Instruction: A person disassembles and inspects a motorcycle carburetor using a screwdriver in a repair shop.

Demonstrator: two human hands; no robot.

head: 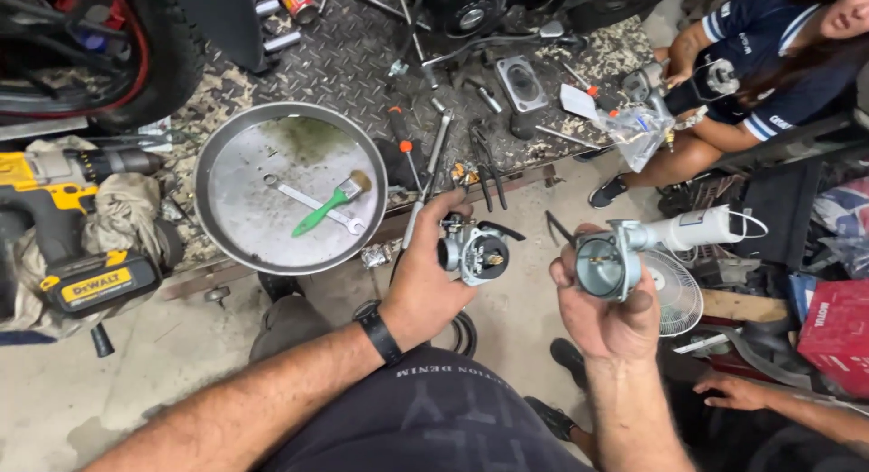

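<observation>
A: Looking down, what sits biggest on the diamond-plate bench?

B: A round metal pan, holding a green-handled brush and a wrench. A yellow cordless drill lies left of it

A: And the hands?

B: The left hand grips a dark, grimy carburetor, its round bore facing the camera. The right hand closes around a cleaner silver carburetor, open throat also facing the camera, its long axis running up and right. Both are held well above the floor, near each other but apart
</observation>
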